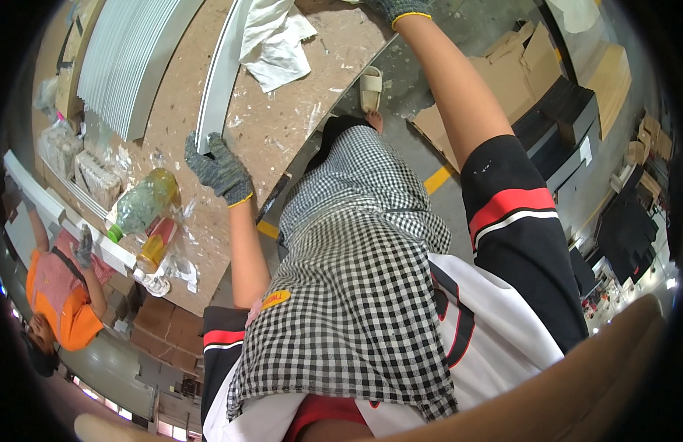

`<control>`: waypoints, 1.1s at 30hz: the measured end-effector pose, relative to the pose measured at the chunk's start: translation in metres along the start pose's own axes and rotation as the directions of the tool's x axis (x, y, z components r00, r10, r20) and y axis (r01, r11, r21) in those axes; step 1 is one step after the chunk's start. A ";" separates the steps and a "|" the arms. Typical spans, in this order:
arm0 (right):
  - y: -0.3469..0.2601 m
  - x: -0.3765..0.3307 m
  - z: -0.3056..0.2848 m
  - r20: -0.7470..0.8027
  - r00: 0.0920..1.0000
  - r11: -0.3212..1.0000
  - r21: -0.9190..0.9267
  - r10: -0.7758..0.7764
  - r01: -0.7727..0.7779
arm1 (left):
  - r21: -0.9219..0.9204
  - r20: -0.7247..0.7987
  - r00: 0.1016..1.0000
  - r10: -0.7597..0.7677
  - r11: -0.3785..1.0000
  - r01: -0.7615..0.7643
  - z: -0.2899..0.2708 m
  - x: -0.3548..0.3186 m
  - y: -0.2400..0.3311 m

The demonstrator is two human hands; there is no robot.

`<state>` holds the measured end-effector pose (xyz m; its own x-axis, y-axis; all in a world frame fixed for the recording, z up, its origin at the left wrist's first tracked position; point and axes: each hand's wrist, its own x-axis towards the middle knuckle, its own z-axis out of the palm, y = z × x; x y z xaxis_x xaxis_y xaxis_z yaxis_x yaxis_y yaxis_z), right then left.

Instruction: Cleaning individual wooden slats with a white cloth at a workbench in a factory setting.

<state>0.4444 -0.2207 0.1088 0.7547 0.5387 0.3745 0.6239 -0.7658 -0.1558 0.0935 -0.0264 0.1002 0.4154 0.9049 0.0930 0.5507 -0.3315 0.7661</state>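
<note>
My left hand (220,171), in a grey knit glove with a yellow cuff, grips the near end of a long pale grey strip (222,77). The strip runs away across the worktable (271,118) and out at the upper edge. At the top of the view is my right hand (404,7), in a matching glove. The frame edge cuts it off, so its fingers and anything in them are hidden. A crumpled white cloth (275,48) lies just right of the strip. Many similar strips are stacked (128,66) on the table to the left.
A green-capped plastic bottle (144,200) and a smaller bottle of yellow liquid (157,243) lie near the table's left edge. Beyond, a co-worker in orange (61,302) has gloved hands by another long strip. Flattened cardboard (515,74) and black stacked pieces (559,121) are at right.
</note>
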 end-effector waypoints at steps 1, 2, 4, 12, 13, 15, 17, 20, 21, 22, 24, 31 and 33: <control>0.001 -0.001 0.000 0.002 1.000 1.000 -0.001 0.002 -0.002 | 0.034 -0.013 0.999 0.047 0.998 -0.047 0.000 -0.001 -0.002; -0.001 -0.001 0.005 0.009 1.000 1.000 0.018 0.002 -0.002 | 0.076 -0.030 0.995 0.093 0.993 -0.090 -0.001 -0.001 -0.007; 0.001 -0.002 0.008 0.021 1.000 1.000 0.030 0.006 -0.006 | 0.039 -0.017 0.998 0.067 0.997 -0.066 0.001 0.001 -0.009; 0.003 0.000 0.005 0.002 1.000 1.000 0.007 0.000 0.000 | 0.002 -0.016 0.999 0.043 0.999 -0.043 0.003 0.001 0.000; 0.001 0.000 0.007 0.003 1.000 1.000 0.013 -0.001 0.001 | -0.002 -0.019 0.999 0.032 0.999 -0.032 0.002 0.001 -0.002; 0.001 0.000 0.007 0.014 1.000 1.000 0.021 0.004 -0.004 | -0.011 -0.019 1.000 0.020 1.000 -0.020 0.001 0.001 -0.003; 0.004 0.000 0.003 0.027 1.000 1.000 0.001 0.012 -0.012 | 0.064 0.011 0.999 0.040 0.997 -0.041 0.002 0.002 0.001; 0.003 0.002 -0.002 0.053 0.998 1.000 0.003 0.026 -0.027 | 0.015 0.008 0.999 0.032 0.999 -0.032 0.004 0.002 -0.004; 0.001 0.001 -0.002 0.072 0.997 0.999 0.014 0.037 -0.038 | 0.018 0.001 0.999 0.032 0.999 -0.032 0.002 0.002 -0.005; -0.001 0.001 0.000 0.069 0.997 0.999 0.021 0.032 -0.033 | 0.026 -0.001 1.000 0.024 0.999 -0.024 0.000 0.002 -0.005; -0.005 0.002 0.003 0.040 0.999 0.999 0.022 0.027 -0.028 | 0.029 -0.014 1.000 0.018 0.999 -0.018 -0.002 0.002 -0.006; -0.002 0.002 -0.009 0.126 0.990 0.998 0.020 0.063 -0.066 | 0.002 0.013 0.999 0.050 0.999 -0.050 0.001 0.001 -0.006; -0.010 0.007 -0.010 0.183 0.979 0.996 -0.012 0.094 -0.093 | -0.032 0.014 1.000 0.020 0.999 -0.019 -0.002 0.001 -0.006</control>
<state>0.4416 -0.2128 0.1225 0.8344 0.5195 0.1842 0.5482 -0.8169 -0.1794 0.0892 -0.0227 0.0969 0.4362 0.8943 0.0994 0.5192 -0.3403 0.7840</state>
